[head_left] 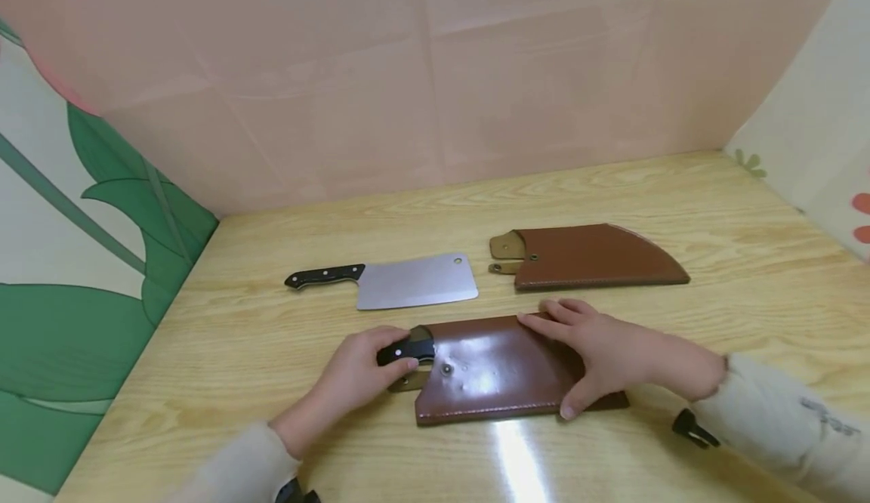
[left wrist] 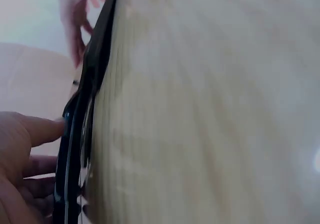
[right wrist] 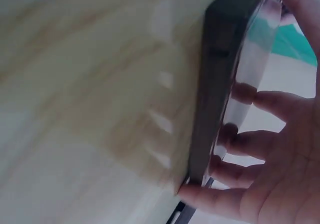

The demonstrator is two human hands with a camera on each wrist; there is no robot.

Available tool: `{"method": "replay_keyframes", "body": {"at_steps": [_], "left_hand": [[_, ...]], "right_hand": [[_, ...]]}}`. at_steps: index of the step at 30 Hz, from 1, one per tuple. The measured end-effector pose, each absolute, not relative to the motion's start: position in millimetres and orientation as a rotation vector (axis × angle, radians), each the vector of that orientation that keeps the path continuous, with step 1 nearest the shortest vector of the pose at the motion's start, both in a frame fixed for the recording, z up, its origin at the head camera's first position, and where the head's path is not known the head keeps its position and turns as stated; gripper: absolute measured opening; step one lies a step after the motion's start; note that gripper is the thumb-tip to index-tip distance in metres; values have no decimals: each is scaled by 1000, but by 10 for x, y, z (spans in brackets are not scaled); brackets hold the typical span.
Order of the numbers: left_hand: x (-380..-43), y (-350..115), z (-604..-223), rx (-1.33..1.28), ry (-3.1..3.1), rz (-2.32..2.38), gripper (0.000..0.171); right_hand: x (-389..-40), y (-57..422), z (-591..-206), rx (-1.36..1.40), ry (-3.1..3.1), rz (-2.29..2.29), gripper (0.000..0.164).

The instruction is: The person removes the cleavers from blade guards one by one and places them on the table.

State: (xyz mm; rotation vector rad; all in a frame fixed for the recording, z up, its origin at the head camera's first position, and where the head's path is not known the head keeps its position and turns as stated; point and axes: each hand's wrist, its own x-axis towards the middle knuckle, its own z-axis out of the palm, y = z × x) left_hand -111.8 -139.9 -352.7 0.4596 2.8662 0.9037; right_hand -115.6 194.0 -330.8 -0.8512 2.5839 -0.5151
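Observation:
A black riveted cleaver handle (head_left: 412, 350) sticks out of the left end of a brown leather sheath (head_left: 485, 390) on the wooden table; the blade is hidden inside. My left hand (head_left: 359, 367) grips that handle, thumb on the near side and fingers on the far side. Across the sheath's right part, my right hand (head_left: 605, 352) holds it, thumb at the near edge and fingers at the far edge. In the right wrist view, its fingers (right wrist: 250, 144) lie over the glossy face. The sheath's snap strap (head_left: 408, 382) lies loose below the handle.
Behind the sheath lies a bare cleaver (head_left: 418, 282), its black handle pointing left. To its right is a second brown sheath (head_left: 598, 257) with a curved end. A pink cloth wall (head_left: 435, 80) borders the table's back, and a leaf-patterned panel (head_left: 81, 322) its left side.

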Motion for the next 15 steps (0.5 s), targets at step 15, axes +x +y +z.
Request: {"method": "replay_keyframes", "body": {"at_steps": [15], "left_hand": [[-1049,-1352,-3610,588,2999,775,40]], "right_hand": [[-1128,1825,-3321,-845,2598,-379,123]]}}
